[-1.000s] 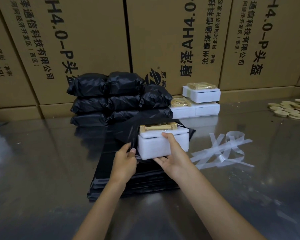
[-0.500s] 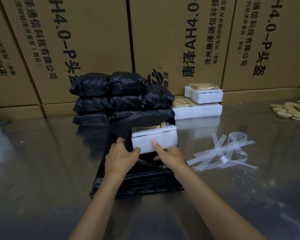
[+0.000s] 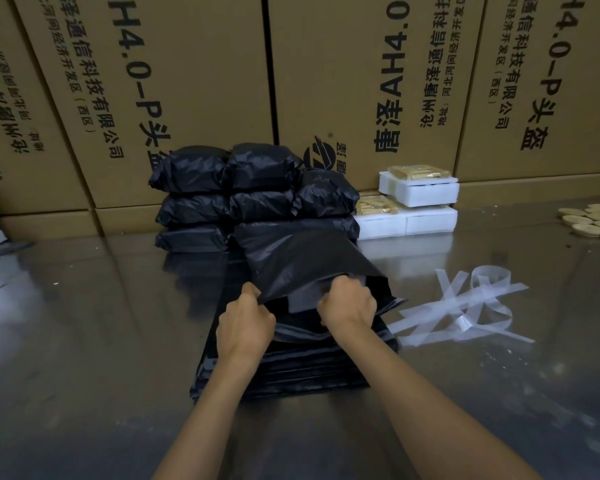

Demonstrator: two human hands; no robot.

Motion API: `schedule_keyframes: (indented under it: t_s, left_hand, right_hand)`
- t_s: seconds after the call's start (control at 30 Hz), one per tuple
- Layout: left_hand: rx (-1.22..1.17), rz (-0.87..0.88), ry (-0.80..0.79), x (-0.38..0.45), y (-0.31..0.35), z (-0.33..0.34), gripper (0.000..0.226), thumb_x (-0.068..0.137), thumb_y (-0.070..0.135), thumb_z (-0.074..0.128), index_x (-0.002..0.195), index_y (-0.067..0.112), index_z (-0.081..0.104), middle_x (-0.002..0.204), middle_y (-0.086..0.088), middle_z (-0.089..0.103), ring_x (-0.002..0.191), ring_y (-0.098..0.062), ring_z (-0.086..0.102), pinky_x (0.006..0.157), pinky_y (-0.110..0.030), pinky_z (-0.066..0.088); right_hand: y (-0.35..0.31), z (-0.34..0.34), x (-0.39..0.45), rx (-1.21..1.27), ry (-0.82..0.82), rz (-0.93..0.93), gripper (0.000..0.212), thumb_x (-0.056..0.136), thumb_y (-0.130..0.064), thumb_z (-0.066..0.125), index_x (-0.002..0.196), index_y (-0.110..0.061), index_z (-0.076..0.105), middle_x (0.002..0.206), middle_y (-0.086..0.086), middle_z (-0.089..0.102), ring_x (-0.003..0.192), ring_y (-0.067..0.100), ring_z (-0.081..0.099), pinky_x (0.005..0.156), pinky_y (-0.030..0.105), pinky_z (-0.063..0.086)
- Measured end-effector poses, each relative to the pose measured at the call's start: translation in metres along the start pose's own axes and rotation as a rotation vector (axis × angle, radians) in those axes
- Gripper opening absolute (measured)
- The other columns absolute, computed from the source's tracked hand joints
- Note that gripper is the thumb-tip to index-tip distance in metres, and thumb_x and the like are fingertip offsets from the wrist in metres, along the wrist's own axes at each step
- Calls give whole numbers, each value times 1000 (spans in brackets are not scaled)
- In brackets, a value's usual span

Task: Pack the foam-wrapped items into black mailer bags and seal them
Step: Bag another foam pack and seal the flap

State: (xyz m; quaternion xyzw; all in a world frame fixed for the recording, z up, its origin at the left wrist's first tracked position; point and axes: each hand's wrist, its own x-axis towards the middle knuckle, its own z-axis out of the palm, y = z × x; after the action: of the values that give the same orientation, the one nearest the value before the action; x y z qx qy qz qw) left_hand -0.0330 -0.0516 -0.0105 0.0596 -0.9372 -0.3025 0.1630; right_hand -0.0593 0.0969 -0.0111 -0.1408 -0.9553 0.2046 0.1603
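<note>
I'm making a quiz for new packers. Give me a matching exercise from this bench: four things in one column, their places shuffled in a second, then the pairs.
Things:
1. open mailer bag
2. sealed black parcels
3. white foam boxes
4. clear tape strips

Places:
A. lying loose on the table, right of the flat bag pile
B. stacked against the cartons, right of the black parcels
C. gripped at its mouth by both hands
D. stacked behind the open bag

Pairs: 1-C, 2-D, 3-B, 4-A

Cardboard boxes (image 3: pixel 194 81); discs (image 3: pixel 593 220) (tan)
</note>
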Motion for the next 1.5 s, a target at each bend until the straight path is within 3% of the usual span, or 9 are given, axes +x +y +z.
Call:
schedule_keyframes:
  t_s: [0.2,0.33,0.43,0.57,0.7,0.83,0.97,1.37,1.5]
  left_hand:
    - [195,34,19,11,14,-2,45,92,43,54,122,12,42,106,-12,64,94,-34,63,65,-34,40]
    - [293,79,36,23,29,9,31,97,24,51,123,9,44,106,-13,66,95,-34,64,62,-35,39]
    - [285,125,34,27,24,14,32,97,10,49,128,6,46,105,-15,67,95,-35,65,63,-37,40]
    - [219,167,51,24,6,11,44,94,4,47,137,10,42,98,-14,68,86,-33,63,63,-36,40]
    - [133,173,104,19,-4,9,41,91,0,44,129,12,47,77,-6,56,66,-24,47,58,-35,38]
    - [92,214,102,14,-3,3,44,89,-1,44,130,17,47,73,-3,50,64,-23,46,59,-35,36]
    - [96,249,85,11,-5,-12,45,89,1,45,129,23,48,74,-2,51,68,-25,47,62,-35,37]
    - [297,153,75,-24,-12,-48,32,86,12,53,117,15,47,95,-10,63,88,-37,61,64,-35,39]
    - [291,90,43,-26,4,-35,42,86,23,59,123,14,39,111,-12,60,100,-37,60,67,-36,39]
  right_hand:
    - [13,21,-11,-28,-31,-298,8,98,-16,50,93,-11,48,97,14,69,87,30,65,60,31,35]
    - [16,28,-5,-85,-57,-364,50,95,-20,55,141,-19,35,99,13,69,87,32,66,61,31,34]
    - [9,28,3,-88,-132,-308,63,94,-24,56,149,-27,25,104,14,69,92,33,65,64,32,35]
    - [3,30,12,-56,-151,-205,28,97,-27,54,121,-13,55,111,13,69,100,31,65,68,29,41]
    - [8,31,10,-22,-131,-188,31,97,-31,55,122,-13,52,110,12,68,100,31,65,68,30,40]
    - [16,20,7,46,-174,-92,29,94,-39,58,103,-11,55,113,12,67,103,32,64,71,31,45]
    - [34,-17,18,172,-27,38,29,93,-29,56,110,-5,54,114,18,65,107,39,62,83,40,50]
    - [35,-32,-69,58,133,-221,24,95,-30,50,82,-11,44,90,13,64,85,35,65,63,34,37]
    - [13,-18,-72,45,-78,-539,19,93,-14,48,76,-7,50,85,19,66,83,38,62,66,36,43]
